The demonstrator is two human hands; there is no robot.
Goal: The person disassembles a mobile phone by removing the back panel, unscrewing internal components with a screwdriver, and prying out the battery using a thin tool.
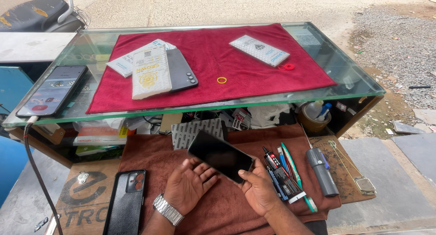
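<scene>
A black smartphone (220,154) with a dark screen lies tilted over the brown cloth (150,148), resting on my fingers. My left hand (188,183), with a metal wristwatch, is palm up under the phone's near left edge. My right hand (256,189) grips the phone's near right corner, thumb on the edge. To the right lie a black glue tube (281,176), a toothbrush (297,176) and a grey cylindrical tool (321,170).
A black phone case (126,202) lies at lower left. A glass counter (354,76) above carries a red cloth (218,49), packets, a dark phone (181,70), a lit phone (52,90) on a cable, yellow and red rings. A scooter stands far left.
</scene>
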